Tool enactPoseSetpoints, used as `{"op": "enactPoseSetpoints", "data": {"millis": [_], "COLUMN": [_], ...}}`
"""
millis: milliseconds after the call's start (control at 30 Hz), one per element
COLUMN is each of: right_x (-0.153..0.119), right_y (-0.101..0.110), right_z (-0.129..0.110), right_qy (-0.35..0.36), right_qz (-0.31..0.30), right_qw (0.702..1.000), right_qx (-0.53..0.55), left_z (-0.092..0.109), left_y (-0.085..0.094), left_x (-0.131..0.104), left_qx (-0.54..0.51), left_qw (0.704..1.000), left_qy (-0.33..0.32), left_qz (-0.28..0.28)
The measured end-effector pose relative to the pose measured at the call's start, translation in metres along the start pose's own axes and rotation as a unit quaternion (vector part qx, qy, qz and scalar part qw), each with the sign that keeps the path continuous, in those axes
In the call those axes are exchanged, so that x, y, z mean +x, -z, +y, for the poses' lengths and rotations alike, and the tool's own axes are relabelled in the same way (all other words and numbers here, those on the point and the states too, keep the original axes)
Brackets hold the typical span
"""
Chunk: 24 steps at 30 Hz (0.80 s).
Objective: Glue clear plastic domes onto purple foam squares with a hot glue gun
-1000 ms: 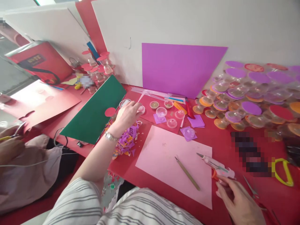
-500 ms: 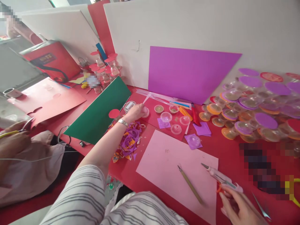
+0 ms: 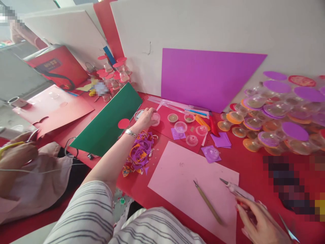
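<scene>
My left hand [image 3: 145, 118] reaches across the red table, fingers closed on a small clear plastic cup [image 3: 155, 119]. At lower right, my right hand [image 3: 260, 218] has its fingers around the red trigger area of a pale glue gun [image 3: 240, 190]. The gun's pointed nozzle lies over a pink sheet [image 3: 175, 169]. On that sheet rests a wooden-handled craft tool [image 3: 208, 202]. Several clear cups [image 3: 180, 127] stand between my hands, one on a purple square [image 3: 174, 133]. Another clear cup [image 3: 212, 154] sits on a purple square nearer me.
Paper scraps [image 3: 141, 150] lie beside my left forearm. A green board [image 3: 109, 122] leans at left, a purple board [image 3: 205, 79] behind. Stacked cup assemblies [image 3: 274, 115] crowd the right. At far left a co-worker's hand [image 3: 19, 154] holds scissors at a pink sheet [image 3: 58, 108].
My left hand has drawn slightly left with the clear cup. My right hand's fingers have shifted further onto the glue gun. The view has moved a little.
</scene>
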State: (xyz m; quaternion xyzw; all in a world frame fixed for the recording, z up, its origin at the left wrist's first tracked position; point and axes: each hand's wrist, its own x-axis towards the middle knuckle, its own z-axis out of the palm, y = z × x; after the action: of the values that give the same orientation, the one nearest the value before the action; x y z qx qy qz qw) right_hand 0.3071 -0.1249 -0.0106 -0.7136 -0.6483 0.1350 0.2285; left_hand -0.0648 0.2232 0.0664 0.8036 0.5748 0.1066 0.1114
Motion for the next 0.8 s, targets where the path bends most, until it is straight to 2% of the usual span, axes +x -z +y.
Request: {"op": "enactPoseSetpoints", "data": {"millis": [133,300,400,467,567,667,733,800], "right_x": [-0.003,-0.009,-0.009,-0.008,-0.006,-0.01,-0.015,-0.019], "right_y": [-0.007,-0.005,-0.001,0.003,0.01,0.014,0.014,0.013], "right_z": [-0.012,-0.028,-0.036,-0.037,-0.037,-0.039,-0.041,-0.042], "right_qy": [-0.027,-0.067,-0.109,-0.112,-0.107,-0.137,-0.15,-0.162], "right_qz": [0.072,0.071,0.076,0.07,0.061,0.092,0.09,0.085], "right_qw": [0.997,0.995,0.991,0.991,0.992,0.986,0.984,0.982], "right_qx": [0.013,0.027,0.029,0.027,0.007,-0.02,-0.034,-0.047], "left_z": [0.003,0.008,0.012,0.017,0.028,0.044,0.056,0.067], "left_y": [-0.002,0.004,0.014,0.024,0.039,0.04,0.028,0.008], "left_x": [-0.002,-0.003,-0.007,-0.013,-0.032,-0.062,-0.085,-0.108], "left_qx": [0.008,0.016,0.018,0.018,0.024,0.02,0.006,-0.015], "left_qw": [1.0,1.0,1.0,0.999,0.994,0.987,0.986,0.981], "left_qy": [0.004,0.013,0.014,0.012,-0.025,-0.085,-0.133,-0.191], "left_qz": [-0.001,0.001,0.011,0.028,0.1,0.132,0.103,0.039]}}
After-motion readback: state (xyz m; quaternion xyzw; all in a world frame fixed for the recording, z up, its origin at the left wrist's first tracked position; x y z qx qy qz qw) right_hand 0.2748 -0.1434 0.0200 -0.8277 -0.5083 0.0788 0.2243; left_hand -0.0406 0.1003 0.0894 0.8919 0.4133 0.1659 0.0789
